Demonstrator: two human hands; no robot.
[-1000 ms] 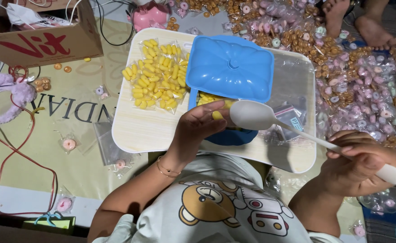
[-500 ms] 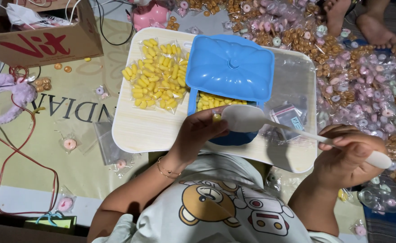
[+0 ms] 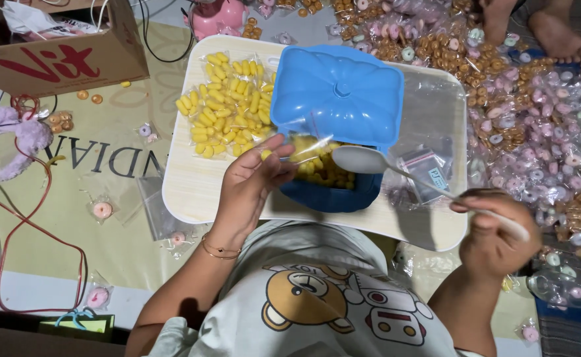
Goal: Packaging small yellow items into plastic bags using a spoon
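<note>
Our right hand [image 3: 498, 228], closed on the white spoon [image 3: 369, 160], has lowered it into the blue box [image 3: 336, 99]; our left hand [image 3: 254, 182] pinches a small clear bag [image 3: 303, 149] open beside it.

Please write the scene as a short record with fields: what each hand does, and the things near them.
left hand: holds a small clear bag open at the edge of the blue box
right hand: grip closed on the handle of a white spoon, bowl over the box
blue box: holds yellow candies, its blue lid tilted up behind
tray: pale, carries the box and a heap of wrapped yellow candies
floor on the right: many pink and brown wrapped candies
</note>
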